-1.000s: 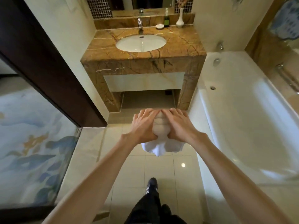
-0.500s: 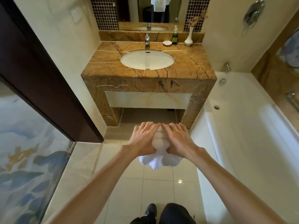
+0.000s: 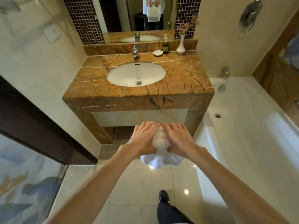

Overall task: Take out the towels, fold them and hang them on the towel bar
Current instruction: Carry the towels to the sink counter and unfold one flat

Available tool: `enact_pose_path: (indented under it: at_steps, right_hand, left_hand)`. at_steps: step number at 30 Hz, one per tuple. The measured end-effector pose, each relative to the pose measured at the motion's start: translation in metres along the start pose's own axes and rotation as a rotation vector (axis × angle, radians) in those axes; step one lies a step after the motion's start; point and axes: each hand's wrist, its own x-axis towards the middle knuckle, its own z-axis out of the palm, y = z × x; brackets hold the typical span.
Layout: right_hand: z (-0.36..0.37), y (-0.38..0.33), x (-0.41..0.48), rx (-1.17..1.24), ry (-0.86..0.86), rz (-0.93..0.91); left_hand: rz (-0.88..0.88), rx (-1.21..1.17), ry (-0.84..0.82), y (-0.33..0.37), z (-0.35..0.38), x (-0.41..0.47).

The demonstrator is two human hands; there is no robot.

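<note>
Over floor (image 3: 127, 188) before sink (image 3: 123, 75): left hand (image 3: 143, 137) and right hand (image 3: 179, 139) held folded white towel (image 3: 160, 143) between them, fingers (image 3: 149, 126) curled round it. Folding seemingly done; hanging yet to do; towel bar unseen.

Bare left forearm (image 3: 97, 178) and right forearm (image 3: 229, 180); a dark trouser leg (image 3: 169, 214) ends in a glossy black shoe (image 3: 163, 195); mirrored, a white top (image 3: 161, 13).
</note>
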Motion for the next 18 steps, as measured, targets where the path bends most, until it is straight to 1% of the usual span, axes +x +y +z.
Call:
enact_pose_path:
  at_steps: [5, 11, 15, 18]
  right_hand:
    - [-0.014, 0.043, 0.046, -0.009, 0.023, -0.052]
    - [-0.03, 0.076, 0.092, 0.001, 0.055, -0.088]
    - [-0.039, 0.1, 0.123, -0.02, 0.067, -0.091]
    - [-0.043, 0.118, 0.146, -0.022, 0.067, -0.07]
  left_hand:
    - [-0.016, 0.007, 0.026, -0.003, -0.017, 0.057]
    - [-0.01, -0.017, 0.081, -0.015, -0.035, 0.107]
    - [-0.005, -0.016, 0.106, -0.021, -0.042, 0.144]
    - [0.001, -0.011, 0.092, -0.027, -0.047, 0.177]
